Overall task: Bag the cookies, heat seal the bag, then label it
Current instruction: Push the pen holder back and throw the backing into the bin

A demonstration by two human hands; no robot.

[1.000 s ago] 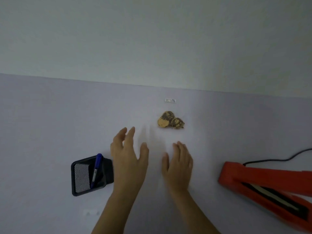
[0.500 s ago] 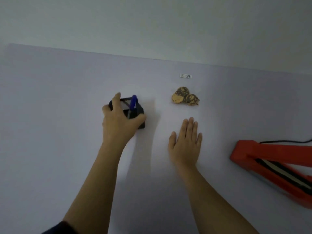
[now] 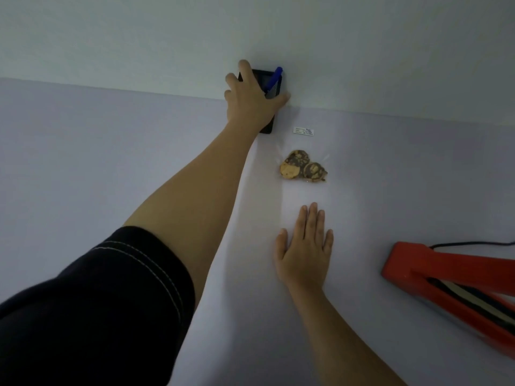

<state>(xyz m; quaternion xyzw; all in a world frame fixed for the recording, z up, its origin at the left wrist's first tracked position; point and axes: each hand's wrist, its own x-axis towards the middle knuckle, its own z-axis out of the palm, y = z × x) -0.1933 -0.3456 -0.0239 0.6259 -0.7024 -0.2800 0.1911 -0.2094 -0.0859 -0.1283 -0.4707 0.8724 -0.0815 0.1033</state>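
Far across the table (image 3: 111, 162), left hand (image 3: 250, 101) outstretched, fingers (image 3: 245, 68) around pen holder (image 3: 262, 78); right hand (image 3: 305, 252) flat, fingers together

The pen holder (image 3: 267, 129) is standing at the far edge of the table (image 3: 111, 168), against the wall (image 3: 167, 37), with a pen (image 3: 274, 79) sticking up in it and the left hand (image 3: 252, 100) gripping it. The label (image 3: 303, 131) is lying just to its right. The cookies (image 3: 302, 169) are lying nearer, and the right hand (image 3: 303, 252) is resting flat nearer again. The heat sealer (image 3: 446, 277) is sitting well to the right, with its cable (image 3: 473, 243) trailing behind it.
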